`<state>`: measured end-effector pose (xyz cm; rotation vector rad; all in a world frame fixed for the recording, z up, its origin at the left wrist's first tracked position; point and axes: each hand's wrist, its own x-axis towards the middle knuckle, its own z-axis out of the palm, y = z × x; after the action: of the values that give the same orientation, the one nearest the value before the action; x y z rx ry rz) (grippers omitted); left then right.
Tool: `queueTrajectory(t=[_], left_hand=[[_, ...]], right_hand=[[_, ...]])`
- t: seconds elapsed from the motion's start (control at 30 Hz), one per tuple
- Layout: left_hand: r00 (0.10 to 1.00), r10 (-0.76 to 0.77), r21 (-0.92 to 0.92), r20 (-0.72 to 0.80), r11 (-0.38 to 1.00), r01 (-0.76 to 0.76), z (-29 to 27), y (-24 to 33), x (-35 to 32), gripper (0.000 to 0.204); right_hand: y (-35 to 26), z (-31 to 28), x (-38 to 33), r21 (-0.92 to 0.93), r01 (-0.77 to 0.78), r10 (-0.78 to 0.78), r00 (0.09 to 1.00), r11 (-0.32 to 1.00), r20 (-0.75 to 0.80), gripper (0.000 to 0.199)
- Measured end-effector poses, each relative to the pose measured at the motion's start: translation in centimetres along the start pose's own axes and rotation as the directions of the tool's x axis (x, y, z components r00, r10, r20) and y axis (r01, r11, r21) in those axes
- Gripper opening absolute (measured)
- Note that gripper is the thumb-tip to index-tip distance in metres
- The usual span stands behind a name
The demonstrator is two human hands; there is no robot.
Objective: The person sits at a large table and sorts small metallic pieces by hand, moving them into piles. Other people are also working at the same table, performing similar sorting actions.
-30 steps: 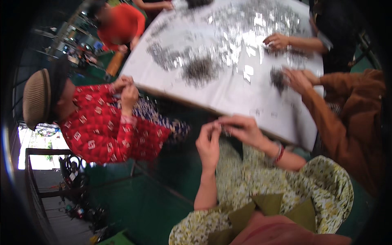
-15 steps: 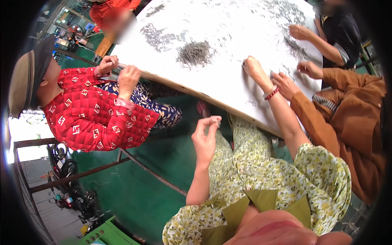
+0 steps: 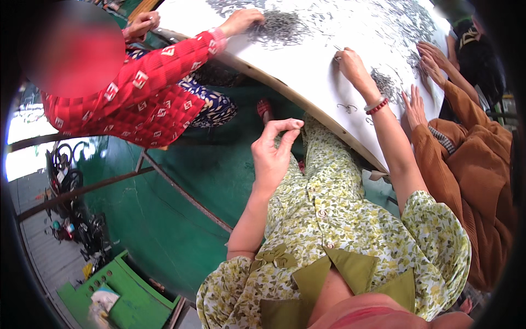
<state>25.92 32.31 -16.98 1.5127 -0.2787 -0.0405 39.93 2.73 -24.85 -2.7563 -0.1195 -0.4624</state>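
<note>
My left hand (image 3: 271,153) is raised in front of the table's near edge, thumb and forefinger pinched together; anything between them is too small to make out. Over the white table top (image 3: 312,71) reaches my right hand (image 3: 355,68), wearing a red and white bead bracelet (image 3: 376,106). Its fingertips are closed on a small dark thin piece (image 3: 338,57). A few curved dark pieces (image 3: 346,108) lie just below that hand. Beyond its wrist is a small heap of similar pieces (image 3: 385,82), and a larger dark heap (image 3: 280,28) lies farther to the left.
A person in a red patterned jacket (image 3: 170,109) reaches onto the large heap from the left. At right, a person in brown (image 3: 466,164) has both hands at the table. A wooden edge (image 3: 285,94) borders the table. A green metal bench (image 3: 123,296) stands at lower left.
The view has shifted. The person in red now stretches one hand onto the large heap. The neighbour in brown has moved their hands apart on the table. My left hand stays pinched and raised.
</note>
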Motion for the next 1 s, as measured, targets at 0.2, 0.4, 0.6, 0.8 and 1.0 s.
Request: queueTrajectory(t=[0.2, 0.4, 0.6, 0.8, 1.0], left_hand=[[0.999, 0.034, 0.040, -0.017, 0.999, -0.033, -0.2, -1.0, -0.5, 0.006], [0.997, 0.074, 0.077, 0.007, 0.994, -0.075, 0.1, -1.6, -0.1, 0.005], [0.992, 0.118, 0.222, 0.052, 0.967, -0.127, 0.1, -2.0, 1.4, 0.006], [0.987, 0.143, 0.339, 0.076, 0.927, -0.161, 0.0, -1.7, 2.4, 0.010], [0.995, 0.077, 0.311, 0.069, 0.946, -0.095, 0.7, -2.2, 2.4, 0.013]], right_hand=[[1.8, 2.0, 1.5, 0.006, 0.002, -0.003, 0.993, 1.000, 0.121, 0.020], [-4.4, -3.9, -0.2, 0.425, -0.179, 0.168, 0.984, 0.887, 0.063, 0.015], [-15.2, -8.4, -6.2, 0.821, -0.227, 0.053, 0.971, 0.524, 0.234, 0.022], [-17.1, -9.2, -7.5, 0.840, -0.232, 0.101, 0.973, 0.490, 0.209, 0.020], [-16.3, -8.2, -8.4, 0.927, -0.338, 0.244, 0.924, 0.164, 0.294, 0.018]])
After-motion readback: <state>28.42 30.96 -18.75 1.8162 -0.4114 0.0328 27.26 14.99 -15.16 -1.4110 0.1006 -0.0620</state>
